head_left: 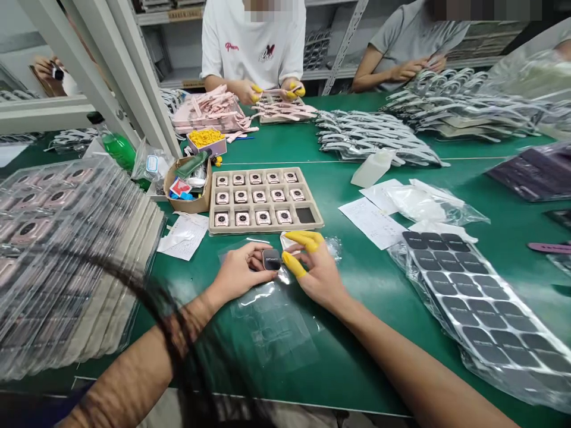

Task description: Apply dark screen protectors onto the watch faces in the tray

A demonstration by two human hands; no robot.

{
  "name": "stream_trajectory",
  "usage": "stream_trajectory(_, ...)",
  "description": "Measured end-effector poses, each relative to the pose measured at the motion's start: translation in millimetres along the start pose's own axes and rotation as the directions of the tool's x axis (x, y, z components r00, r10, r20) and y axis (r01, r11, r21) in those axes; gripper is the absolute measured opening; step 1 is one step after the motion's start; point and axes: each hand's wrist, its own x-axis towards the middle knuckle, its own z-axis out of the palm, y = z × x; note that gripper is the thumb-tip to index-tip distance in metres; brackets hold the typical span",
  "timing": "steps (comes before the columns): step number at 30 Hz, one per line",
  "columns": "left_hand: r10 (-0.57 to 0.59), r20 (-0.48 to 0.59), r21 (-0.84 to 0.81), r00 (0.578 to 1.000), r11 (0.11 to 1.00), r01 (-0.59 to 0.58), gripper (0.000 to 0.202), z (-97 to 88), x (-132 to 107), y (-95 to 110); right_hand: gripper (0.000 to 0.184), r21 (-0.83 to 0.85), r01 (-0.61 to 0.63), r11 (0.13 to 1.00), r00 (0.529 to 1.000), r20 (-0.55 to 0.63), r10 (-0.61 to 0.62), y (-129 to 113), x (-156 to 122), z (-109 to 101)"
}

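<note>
My left hand (243,267) grips a smartwatch case (271,260) by its edges. Its dark, rounded-square face with small pale lettering is turned up. Close on its right is my right hand (314,264), with yellow finger cots on thumb and fingers. A small white piece (288,240), perhaps cloth, is tucked under those fingers; its kind is unclear. Below both hands lie clear plastic sheets (281,327). Just beyond stands a beige compartment tray (267,230) of pink watch cases (259,196), dark sensor side up; its front right compartment holds no case.
Stacked trays in clear covers (89,267) rise at left. A sheet of dark square films (482,297) lies at right, near papers (372,220). A cardboard box (190,204) and a yellow-filled box (207,145) stand back left. Co-workers sit opposite by pink straps (214,110) and grey straps (370,134).
</note>
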Motion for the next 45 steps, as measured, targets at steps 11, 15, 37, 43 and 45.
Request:
stream_trajectory(11, 0.077, -0.038, -0.020, 0.996, 0.997, -0.078, 0.050, -3.5, 4, -4, 0.058, -0.111, -0.001, 0.994, 0.997, 0.078, 0.010, -7, 2, 9)
stream_trajectory(15, 0.290, -0.073, 0.338, 0.954, 0.907, -0.250, 0.053, -0.2, -6, -6, 0.056, 0.247, -0.142, 0.959, 0.984, -0.072, 0.164, 0, 26, -2)
stream_trajectory(37, 0.298, 0.052, 0.829, 0.953, 0.520, -0.208, 0.019, 9.6, 85, 65, 0.031, -0.177, -0.064, 0.982, 0.935, -0.354, -0.003, 2, 67, -46)
stream_trajectory(43, 0.210, -0.006, 0.584, 0.978, 0.795, -0.167, 0.030, -1.7, 1, 25, 0.025, 0.155, -0.028, 0.988, 0.999, -0.027, 0.032, -14, 19, 23)
stream_trajectory(45, 0.132, -0.025, 0.396, 0.991, 0.911, -0.112, 0.048, -2.7, -2, 17, 0.021, 0.200, -0.031, 0.979, 0.999, -0.037, 0.039, -12, 14, 33)
